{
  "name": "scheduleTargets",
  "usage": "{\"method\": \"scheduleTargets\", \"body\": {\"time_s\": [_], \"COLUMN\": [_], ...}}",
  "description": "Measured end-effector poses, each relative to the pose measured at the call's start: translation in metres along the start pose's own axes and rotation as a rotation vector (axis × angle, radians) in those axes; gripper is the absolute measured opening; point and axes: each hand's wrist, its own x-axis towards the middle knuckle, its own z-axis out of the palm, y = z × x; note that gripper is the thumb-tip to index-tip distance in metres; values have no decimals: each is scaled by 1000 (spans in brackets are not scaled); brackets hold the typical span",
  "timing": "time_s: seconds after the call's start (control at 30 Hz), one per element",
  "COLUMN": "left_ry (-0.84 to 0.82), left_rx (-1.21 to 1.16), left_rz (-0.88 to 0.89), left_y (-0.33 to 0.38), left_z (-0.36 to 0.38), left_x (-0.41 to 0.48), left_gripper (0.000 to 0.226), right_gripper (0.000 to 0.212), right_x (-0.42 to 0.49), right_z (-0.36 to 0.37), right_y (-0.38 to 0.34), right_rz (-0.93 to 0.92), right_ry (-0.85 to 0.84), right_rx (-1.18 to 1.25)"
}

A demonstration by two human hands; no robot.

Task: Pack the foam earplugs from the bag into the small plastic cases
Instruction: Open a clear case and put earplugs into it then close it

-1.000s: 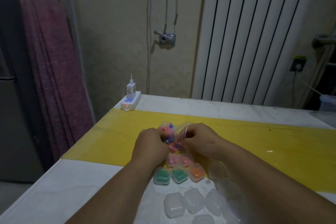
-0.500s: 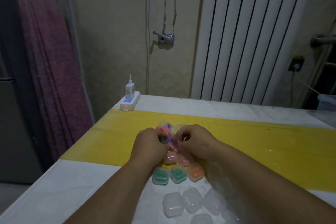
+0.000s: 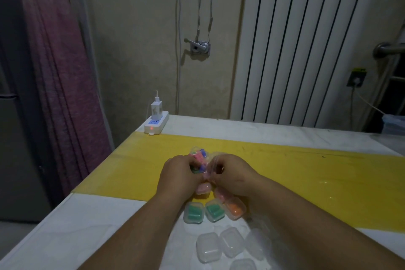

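Left hand (image 3: 178,174): fingers curled, grasping the left side of the bag (image 3: 210,160).
Right hand (image 3: 230,173): fingers curled, pinching the bag's clear plastic on its right side.
Bag: clear, held between both hands just over the yellow mat (image 3: 306,171), towards the desk's left half.
Earplugs (image 3: 199,157): pink, blue and green pieces, bunched inside the bag beyond the knuckles.
Pink cases (image 3: 203,188): two, shut, lying under the wrists at the mat's near edge.
Green cases (image 3: 193,212): two, shut, side by side on the white desk (image 3: 65,237), just nearer than the pink pair.
Orange case (image 3: 235,208): one, touching the right green case, partly under the right forearm.
Clear cases (image 3: 208,250): several, without coloured contents, clustered near the desk's front edge between the forearms.
Yellow mat: runs across the desk from its left edge to its right.
Power strip (image 3: 156,125): at the desk's far left corner, a white charger (image 3: 156,108) plugged in, lights on.
Radiator (image 3: 306,39): white, ribbed, on the wall behind the far edge.
Curtain (image 3: 59,72): purple-pink, hanging left of the desk.
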Motion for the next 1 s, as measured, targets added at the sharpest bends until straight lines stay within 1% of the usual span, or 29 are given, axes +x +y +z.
{"method": "scheduleTargets", "body": {"time_s": [0.13,0.3,0.4,0.47,0.53,0.6,0.67,0.77,0.8,0.87,0.93,1.0], "left_ry": [-11,6,17,16,15,19,25,28,27,26,28,33], "left_rx": [-4,30,23,3,-2,8,9,10,12,11,7,4], "left_rz": [-7,24,29,24,21,21,24,21,20,18,16,21], "left_y": [-1,-2,-3,-2,-3,-3,-3,-2,-2,-2,-1,-2], "left_z": [2,3,4,4,3,3,4,3,4,3,3,3], "left_x": [-1,1,1,1,1,1,0,0,0,0,-1,0], "left_gripper": [34,24,21,20,20,19,18,18,19,18,18,20], "right_gripper": [16,18,19,27,35,36,34,19,18,22,32,33], "right_x": [2,5,7,7,5,3,2,3,3,3,3,1], "right_z": [-2,2,2,2,3,2,1,2,2,2,1,0], "right_y": [1,1,1,1,1,2,2,2,2,2,4,4], "right_rz": [37,41,28,30,27,27,21,-5,-9,-4,5,10], "right_ry": [-15,-101,-88,-57,-30,-26,-46,-63,-63,-57,-42,-7], "right_rx": [35,30,-41,-49,10,76,71,12,2,-2,13,67]}}
